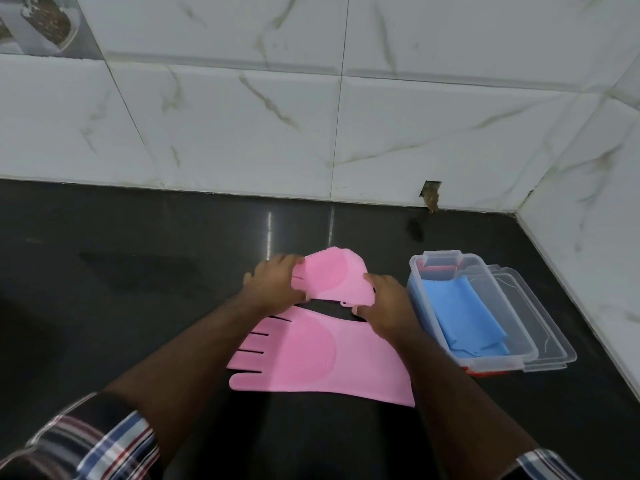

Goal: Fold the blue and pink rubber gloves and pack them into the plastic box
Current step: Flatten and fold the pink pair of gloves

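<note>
A folded pink glove (334,277) sits on the black counter, held from both sides. My left hand (277,284) grips its left edge, and my right hand (384,301) holds its right edge. A second pink glove (322,358) lies flat just in front of it, fingers pointing left. To the right stands the clear plastic box (417,268) with blue rubber glove material (464,315) folded inside it.
The box's clear lid (540,327) lies under or beside the box on its right. Marble-tiled walls (242,116) close off the back and the right side. The black counter (121,254) stretches away to the left.
</note>
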{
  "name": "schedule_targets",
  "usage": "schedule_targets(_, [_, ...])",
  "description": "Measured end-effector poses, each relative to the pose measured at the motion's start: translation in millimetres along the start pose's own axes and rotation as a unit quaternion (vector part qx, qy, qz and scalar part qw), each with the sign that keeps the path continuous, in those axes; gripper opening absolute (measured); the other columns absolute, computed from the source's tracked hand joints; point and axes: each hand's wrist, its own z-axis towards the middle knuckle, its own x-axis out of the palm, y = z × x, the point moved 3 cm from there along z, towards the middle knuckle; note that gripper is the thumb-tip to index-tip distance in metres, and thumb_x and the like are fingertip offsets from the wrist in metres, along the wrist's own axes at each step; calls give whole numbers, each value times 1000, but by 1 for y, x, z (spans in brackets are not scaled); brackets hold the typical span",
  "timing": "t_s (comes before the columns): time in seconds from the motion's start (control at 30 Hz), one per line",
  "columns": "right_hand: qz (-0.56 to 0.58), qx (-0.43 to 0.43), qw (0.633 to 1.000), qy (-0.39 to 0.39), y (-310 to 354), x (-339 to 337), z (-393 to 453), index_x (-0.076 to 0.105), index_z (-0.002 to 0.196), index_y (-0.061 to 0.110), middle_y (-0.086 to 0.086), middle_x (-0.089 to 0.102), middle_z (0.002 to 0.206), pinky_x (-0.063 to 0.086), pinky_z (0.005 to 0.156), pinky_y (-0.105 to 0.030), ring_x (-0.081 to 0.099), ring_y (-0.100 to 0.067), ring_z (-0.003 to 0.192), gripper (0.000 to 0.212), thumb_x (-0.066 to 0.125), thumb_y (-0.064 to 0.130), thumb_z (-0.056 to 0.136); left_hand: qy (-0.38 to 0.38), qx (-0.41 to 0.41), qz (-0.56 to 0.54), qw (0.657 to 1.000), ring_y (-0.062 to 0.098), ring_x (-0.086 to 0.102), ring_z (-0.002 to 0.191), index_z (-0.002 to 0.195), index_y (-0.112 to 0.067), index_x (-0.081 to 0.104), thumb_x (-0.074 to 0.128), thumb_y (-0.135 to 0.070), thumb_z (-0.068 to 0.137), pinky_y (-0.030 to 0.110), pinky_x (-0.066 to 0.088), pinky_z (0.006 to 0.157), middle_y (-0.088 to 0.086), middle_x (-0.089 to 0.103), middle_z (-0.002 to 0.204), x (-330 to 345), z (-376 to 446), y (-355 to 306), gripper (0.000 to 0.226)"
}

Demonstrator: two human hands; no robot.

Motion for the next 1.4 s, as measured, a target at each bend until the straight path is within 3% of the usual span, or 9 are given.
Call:
schedule_targets(0.07, [-28,5,1000,4,0,-3,6,48,142,22,-3,52,144,39,110,-36,52,-23,128,59,71,22,88,32,-3,112,993,29,37,139,152,-34,30,73,-39,82,54,32,109,-3,37,155,5,2,-3,83])
schedule_targets(0.17, [-88,2,996,-7,11,-20,16,54,138,22,-3,55,140,39,110,-34,53,-23,124,47,62,12,93,-45,9,139,989,29,48,129,145,-32,40,61,-28,90,51,39,102,0,51,143,0,7,-4,59])
schedule_targets(0.3, [-153,-123,966,-168,40,-45,7,65,125,20,-1,61,131,41,102,-33,50,-21,119,35,61,12,92,-92,54,124,986,27,50,121,137,-29,50,51,-18,88,48,39,100,1,57,129,-11,8,-7,50])
schedule_targets(0.37, [-176,-129,969,-119,45,-42,3,69,118,23,-1,63,125,45,100,-35,53,-22,114,31,60,16,90,-51,76,159,983,25,46,125,139,-32,49,51,-16,86,48,35,104,-1,53,131,-17,4,-6,56])
schedule_targets(0.5, [-229,-14,959,164,42,-16,8,63,115,14,0,58,101,48,95,-34,55,-18,93,25,53,24,95,98,81,179,976,19,38,136,139,-42,54,53,-25,86,51,24,111,-13,51,144,-26,-3,7,56])
schedule_targets(0.73, [-55,30,998,21,26,-21,31,56,135,19,-5,57,137,45,106,-37,57,-25,122,45,62,13,90,15,30,114,993,24,47,133,140,-33,55,50,-36,93,51,36,108,-7,52,147,-28,15,28,48])
schedule_targets(1.07, [-96,32,992,73,21,-10,56,37,149,17,-8,44,151,39,111,-40,45,-29,135,62,58,6,92,50,30,197,979,26,17,153,160,-25,15,43,-19,99,52,21,118,-5,14,168,-5,55,13,67])
schedule_targets(1.23, [-59,-14,997,37,27,-15,60,68,116,18,-9,65,114,53,87,-34,61,-25,100,42,61,-2,80,61,24,154,986,27,9,155,161,-23,0,51,-24,99,56,21,118,-5,6,169,-1,68,14,80])
schedule_targets(1.4, [-23,-41,998,51,32,-25,53,64,79,16,-1,59,85,40,56,-22,57,-15,74,12,68,6,75,65,24,163,984,32,27,147,156,-27,28,61,-25,92,55,30,114,2,34,159,-9,76,10,72])
